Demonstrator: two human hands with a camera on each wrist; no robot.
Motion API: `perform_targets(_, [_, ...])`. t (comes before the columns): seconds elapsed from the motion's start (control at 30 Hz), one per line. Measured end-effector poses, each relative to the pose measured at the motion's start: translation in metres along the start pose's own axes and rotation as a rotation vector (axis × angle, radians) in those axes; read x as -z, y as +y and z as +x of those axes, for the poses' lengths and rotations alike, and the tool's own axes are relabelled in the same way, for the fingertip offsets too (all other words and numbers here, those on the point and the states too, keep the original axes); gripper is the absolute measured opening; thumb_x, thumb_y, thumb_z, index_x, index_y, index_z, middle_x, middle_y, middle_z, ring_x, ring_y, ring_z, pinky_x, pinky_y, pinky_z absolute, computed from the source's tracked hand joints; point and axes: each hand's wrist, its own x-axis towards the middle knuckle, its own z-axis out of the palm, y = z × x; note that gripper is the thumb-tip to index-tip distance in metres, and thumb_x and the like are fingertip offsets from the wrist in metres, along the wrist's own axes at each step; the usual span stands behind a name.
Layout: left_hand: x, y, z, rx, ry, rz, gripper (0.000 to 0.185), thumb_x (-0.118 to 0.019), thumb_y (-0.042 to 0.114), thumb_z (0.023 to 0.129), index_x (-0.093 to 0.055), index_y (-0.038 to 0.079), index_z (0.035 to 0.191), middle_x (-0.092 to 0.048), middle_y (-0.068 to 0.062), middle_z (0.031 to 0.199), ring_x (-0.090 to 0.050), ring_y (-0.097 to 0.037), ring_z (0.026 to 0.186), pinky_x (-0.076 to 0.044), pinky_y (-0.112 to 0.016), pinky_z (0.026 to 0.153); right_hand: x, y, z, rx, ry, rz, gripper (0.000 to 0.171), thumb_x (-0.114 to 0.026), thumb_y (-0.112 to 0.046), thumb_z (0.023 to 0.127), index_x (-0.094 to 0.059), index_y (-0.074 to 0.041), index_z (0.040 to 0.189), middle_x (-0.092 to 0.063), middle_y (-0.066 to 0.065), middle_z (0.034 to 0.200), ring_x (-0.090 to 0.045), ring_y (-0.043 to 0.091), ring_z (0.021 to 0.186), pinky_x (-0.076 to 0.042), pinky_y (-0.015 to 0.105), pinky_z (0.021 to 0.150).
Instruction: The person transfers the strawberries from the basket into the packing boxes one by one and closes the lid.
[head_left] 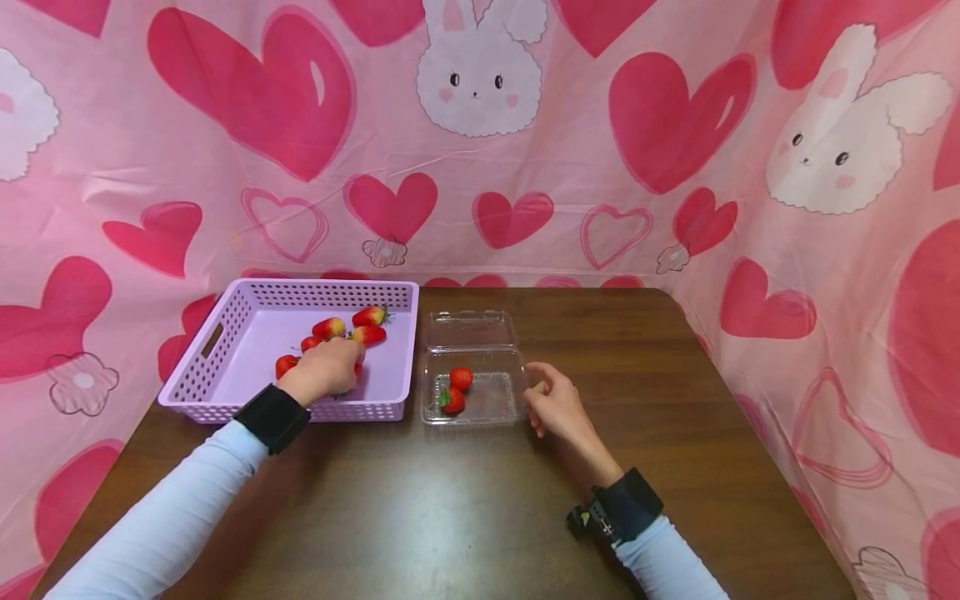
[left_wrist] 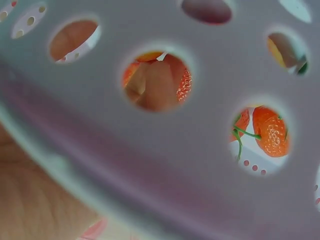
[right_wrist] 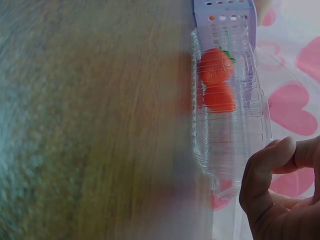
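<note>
reaching into lilac basket (head_left: 251, 358) w/ l. hand (head_left: 324, 368), half curled among loose strawberries (head_left: 369, 335); can't tell if gripping one (fingertips mostly hidden). more of same just beyond & left of that hand. at near r. rim of clear container (head_left: 491, 392) w/ r. hand (head_left: 557, 402), also half curled; can't tell if pinching rim or only touching. in container, btwn both hands, see two strawberries (head_left: 452, 402), toward l. hand's side. beyond, see raised clear lid (head_left: 471, 332).

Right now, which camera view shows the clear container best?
The head view: the clear container shows nearly whole, lid open. The right wrist view shows its side; the left wrist view, none of it.
</note>
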Motion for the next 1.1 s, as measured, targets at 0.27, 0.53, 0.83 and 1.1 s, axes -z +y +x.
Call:
perform_targets(0.27, [-0.0039,-0.0015,0.0010,0.005,0.003,-0.009,0.032,-0.077,0.012,0.091,-0.069,0.000,0.119,-0.064,-0.012,0.090,-0.059,-0.032,0.089,-0.055,-0.047,0.077,-0.0007,0.0005,-0.0005,0.001,0.000,0.000,0.051,-0.060,0.002,0.090,-0.058,-0.004,0.141,-0.059,0.008,0.067,-0.053,0.017,0.044,-0.050,0.036,0.041])
perform_targets(0.53, [-0.0053,-0.0013,0.0017,-0.013,0.011,0.028,0.037,-0.078,0.010,0.088,-0.069,0.000,0.123,-0.065,-0.013,0.093,-0.060,-0.032,0.091,-0.056,-0.048,0.080,-0.0001,-0.0008,-0.0008,0.007,0.001,-0.007,0.051,-0.059,0.002,0.091,-0.057,-0.004,0.142,-0.059,0.008,0.065,-0.052,0.017,0.042,-0.048,0.033,0.040])
perform_targets(0.83, [-0.0076,-0.0002,0.0033,-0.036,0.025,0.087,0.031,-0.074,0.008,0.088,-0.072,0.003,0.119,-0.066,-0.016,0.097,-0.060,-0.034,0.092,-0.055,-0.052,0.082,-0.0004,0.0003,-0.0004,0.023,0.002,-0.011,0.050,-0.058,0.002,0.091,-0.057,-0.001,0.141,-0.058,0.008,0.064,-0.051,0.018,0.042,-0.049,0.036,0.039])
perform_targets(1.1, [-0.0070,-0.0001,0.0017,-0.028,0.036,0.064,0.054,-0.081,0.015,0.086,-0.067,0.003,0.136,-0.068,-0.021,0.116,-0.061,-0.038,0.105,-0.056,-0.057,0.088,-0.0002,0.0012,0.0000,0.024,0.004,-0.016,0.050,-0.058,0.002,0.091,-0.057,-0.002,0.141,-0.058,0.008,0.064,-0.052,0.018,0.041,-0.048,0.034,0.039])
